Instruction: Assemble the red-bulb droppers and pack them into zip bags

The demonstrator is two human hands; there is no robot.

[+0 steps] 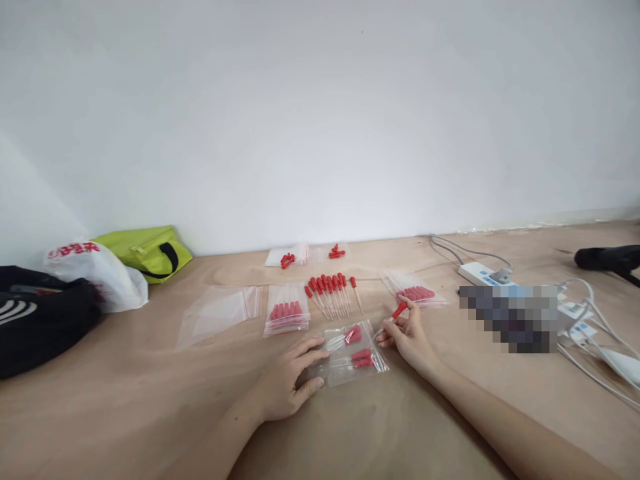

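A clear zip bag (pixel 345 379) lies flat in front of me with several red-bulbed droppers (pixel 362 358) inside. My left hand (pixel 293 379) rests open at the bag's left edge, fingers stretched out and touching it. Between the fingertips of my right hand (pixel 406 333) is a dropper (pixel 399 311), its red bulb up and its thin tip slanting down-left to the bag's right edge. Beyond the bag, a row of loose droppers (pixel 330 287) lies with bulbs pointing away from me. One dropper (pixel 356 293) sits slightly apart at the row's right end.
Filled bags lie left (pixel 287 310) and right (pixel 415 290) of the row. Flat clear bags (pixel 215 313) are further left. Loose red bulbs (pixel 287 260) sit near the wall. Power strips (pixel 483 273) with cables stand right; a green bag (pixel 150 250) and black bag (pixel 45 327) left.
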